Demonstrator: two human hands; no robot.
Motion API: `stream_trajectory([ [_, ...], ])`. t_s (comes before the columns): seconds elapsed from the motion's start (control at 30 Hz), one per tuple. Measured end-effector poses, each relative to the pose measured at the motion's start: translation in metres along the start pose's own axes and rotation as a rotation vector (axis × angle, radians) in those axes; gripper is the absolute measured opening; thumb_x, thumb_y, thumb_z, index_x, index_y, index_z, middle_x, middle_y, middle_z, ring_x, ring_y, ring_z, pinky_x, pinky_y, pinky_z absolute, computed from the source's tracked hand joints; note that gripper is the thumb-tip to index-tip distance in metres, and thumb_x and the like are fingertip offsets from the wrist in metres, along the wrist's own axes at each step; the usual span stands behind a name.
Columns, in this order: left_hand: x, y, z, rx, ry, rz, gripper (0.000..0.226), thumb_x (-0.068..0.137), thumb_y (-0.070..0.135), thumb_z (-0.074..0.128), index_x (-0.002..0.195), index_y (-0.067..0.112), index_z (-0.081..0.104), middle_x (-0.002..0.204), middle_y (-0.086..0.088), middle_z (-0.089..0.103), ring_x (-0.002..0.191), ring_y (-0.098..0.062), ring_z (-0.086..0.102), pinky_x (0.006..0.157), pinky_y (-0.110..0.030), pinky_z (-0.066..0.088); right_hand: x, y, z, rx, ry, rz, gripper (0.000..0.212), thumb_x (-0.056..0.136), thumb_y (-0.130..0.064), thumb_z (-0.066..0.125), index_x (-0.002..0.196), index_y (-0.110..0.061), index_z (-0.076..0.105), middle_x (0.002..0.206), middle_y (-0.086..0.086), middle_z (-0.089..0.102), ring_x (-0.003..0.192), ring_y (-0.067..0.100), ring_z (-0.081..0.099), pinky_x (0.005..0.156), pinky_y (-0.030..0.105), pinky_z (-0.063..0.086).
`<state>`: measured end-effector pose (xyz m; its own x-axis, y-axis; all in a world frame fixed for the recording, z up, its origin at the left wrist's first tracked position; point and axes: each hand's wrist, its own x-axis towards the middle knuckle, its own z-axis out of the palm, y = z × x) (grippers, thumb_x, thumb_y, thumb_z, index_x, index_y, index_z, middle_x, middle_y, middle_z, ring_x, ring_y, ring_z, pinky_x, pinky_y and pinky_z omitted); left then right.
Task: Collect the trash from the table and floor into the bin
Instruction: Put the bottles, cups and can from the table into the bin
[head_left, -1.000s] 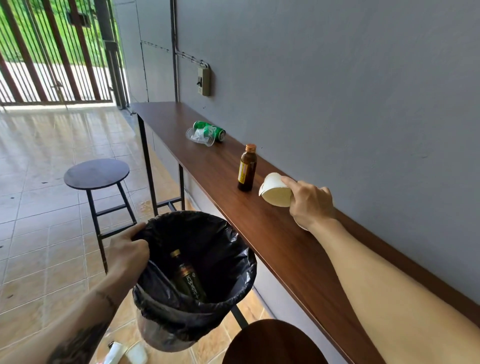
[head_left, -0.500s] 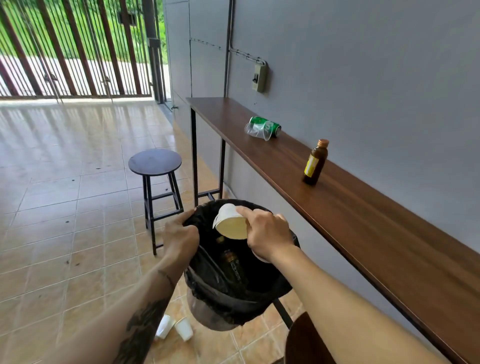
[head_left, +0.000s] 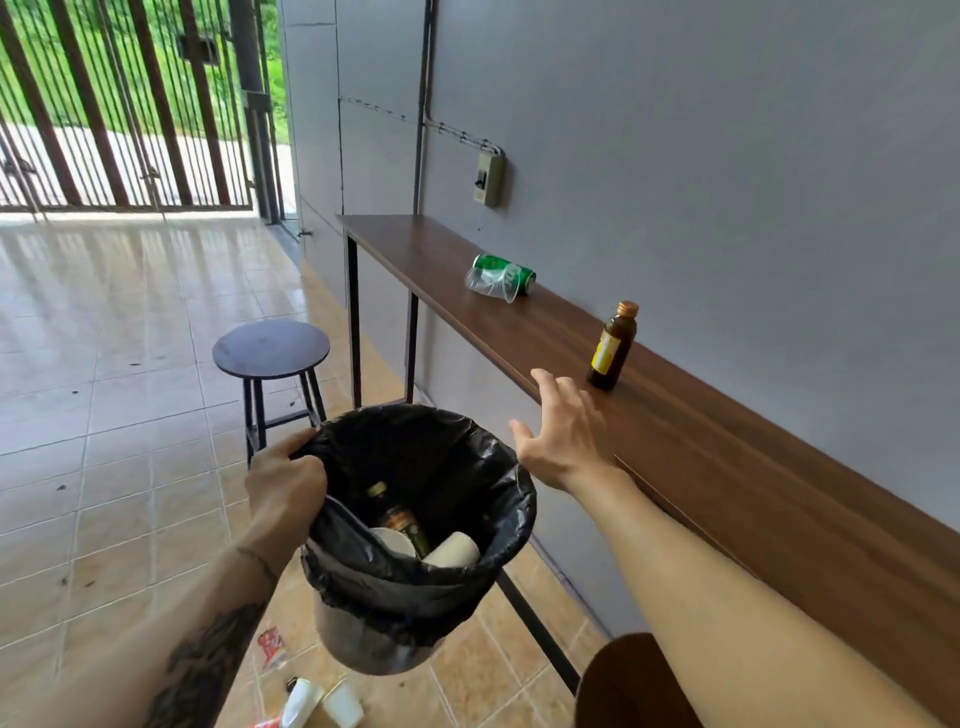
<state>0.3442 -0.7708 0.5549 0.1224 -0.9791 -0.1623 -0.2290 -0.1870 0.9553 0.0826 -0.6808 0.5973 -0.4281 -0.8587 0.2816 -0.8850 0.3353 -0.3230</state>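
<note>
My left hand (head_left: 283, 486) grips the rim of a bin (head_left: 374, 629) lined with a black bag and holds it up in the air. Inside lie a brown bottle (head_left: 400, 519) and two paper cups (head_left: 454, 551). My right hand (head_left: 563, 431) is open and empty, fingers spread, between the bin and the wooden table (head_left: 727, 457). A brown bottle with a yellow label (head_left: 613, 347) stands upright on the table just beyond that hand. Farther along lie a green can (head_left: 511, 271) and a clear plastic cup (head_left: 491, 285). On the floor below the bin are white cups (head_left: 322, 704) and a red wrapper (head_left: 271, 644).
A round dark stool (head_left: 271, 347) stands on the tiled floor left of the table. Another stool seat (head_left: 623, 680) is at the bottom right, close to me. A grey wall with a switch box (head_left: 488, 179) runs behind the table. A barred gate (head_left: 104, 104) closes the far end.
My right hand has dropped the paper cup into the bin and has moved up and right toward the table, now open. My left hand still holds the bin.
</note>
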Motion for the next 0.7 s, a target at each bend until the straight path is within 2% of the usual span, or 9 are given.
stream_trajectory([
  [0.13,0.021,0.012,0.02,0.011,-0.003,0.021,0.061,0.074,0.0,0.045,0.123,0.025,0.071,0.119,-0.008,0.071,0.102,-0.032,0.063,0.094,-0.047,0.055,0.027,0.04,-0.012,0.124,0.102,0.221,0.076,0.081,-0.043,0.06,0.148,-0.018,0.031,0.134,0.014,0.048,0.12,0.036,0.047,0.101,0.045,0.04],
  [0.27,0.039,0.026,0.048,0.014,0.01,0.021,0.059,0.078,-0.005,0.045,0.124,0.022,0.07,0.117,-0.009,0.068,0.1,-0.031,0.06,0.081,-0.037,0.051,0.06,0.08,-0.019,0.181,0.222,0.384,0.085,0.079,-0.046,0.061,0.15,-0.015,0.025,0.134,0.016,0.049,0.121,0.036,0.051,0.097,0.047,0.047],
  [0.3,0.043,0.028,0.055,0.014,0.01,0.028,0.059,0.079,-0.006,0.044,0.124,0.021,0.07,0.116,-0.009,0.068,0.098,-0.031,0.06,0.078,-0.037,0.05,0.07,0.087,-0.021,0.219,0.229,0.417,0.087,0.08,-0.045,0.062,0.151,-0.013,0.023,0.138,0.017,0.047,0.125,0.037,0.049,0.099,0.046,0.044],
  [0.37,0.053,0.031,0.069,0.019,0.004,0.034,0.061,0.077,-0.006,0.044,0.124,0.023,0.07,0.116,-0.01,0.069,0.097,-0.032,0.061,0.082,-0.042,0.054,0.093,0.102,-0.021,0.328,0.221,0.463,0.09,0.081,-0.043,0.066,0.153,-0.011,0.021,0.145,0.019,0.042,0.132,0.036,0.043,0.105,0.044,0.037],
  [0.43,0.06,0.034,0.082,0.008,0.006,0.036,0.062,0.075,-0.004,0.045,0.124,0.026,0.071,0.115,-0.008,0.07,0.097,-0.031,0.062,0.086,-0.045,0.056,0.116,0.113,-0.018,0.449,0.204,0.457,0.086,0.08,-0.04,0.071,0.149,-0.011,0.028,0.143,0.016,0.047,0.132,0.033,0.045,0.106,0.04,0.037],
  [0.5,0.064,0.036,0.093,0.012,0.018,0.031,0.063,0.073,-0.001,0.047,0.123,0.028,0.07,0.115,-0.006,0.071,0.098,-0.03,0.063,0.088,-0.043,0.054,0.132,0.118,-0.014,0.564,0.209,0.429,0.062,0.081,-0.033,0.075,0.133,-0.016,0.045,0.122,0.006,0.06,0.117,0.028,0.058,0.092,0.032,0.042],
  [0.57,0.069,0.038,0.102,0.022,0.033,0.027,0.064,0.073,-0.002,0.048,0.124,0.028,0.07,0.114,-0.006,0.072,0.096,-0.028,0.063,0.086,-0.039,0.053,0.143,0.118,-0.01,0.612,0.228,0.401,0.042,0.086,-0.024,0.072,0.122,-0.019,0.052,0.105,-0.003,0.059,0.105,0.023,0.062,0.082,0.025,0.038],
  [0.63,0.072,0.041,0.108,0.009,0.022,0.02,0.064,0.074,-0.004,0.048,0.125,0.026,0.07,0.113,-0.005,0.071,0.095,-0.027,0.063,0.084,-0.036,0.052,0.148,0.114,-0.007,0.574,0.249,0.323,0.037,0.088,-0.023,0.069,0.122,-0.021,0.054,0.101,-0.006,0.058,0.095,0.02,0.06,0.075,0.022,0.038],
  [0.7,0.079,0.043,0.111,0.005,0.02,0.022,0.062,0.075,-0.005,0.048,0.125,0.025,0.07,0.117,-0.003,0.071,0.1,-0.027,0.063,0.09,-0.037,0.053,0.155,0.102,0.0,0.55,0.227,0.192,0.036,0.086,-0.031,0.07,0.119,-0.028,0.056,0.099,-0.011,0.063,0.087,0.012,0.06,0.072,0.023,0.043],
])
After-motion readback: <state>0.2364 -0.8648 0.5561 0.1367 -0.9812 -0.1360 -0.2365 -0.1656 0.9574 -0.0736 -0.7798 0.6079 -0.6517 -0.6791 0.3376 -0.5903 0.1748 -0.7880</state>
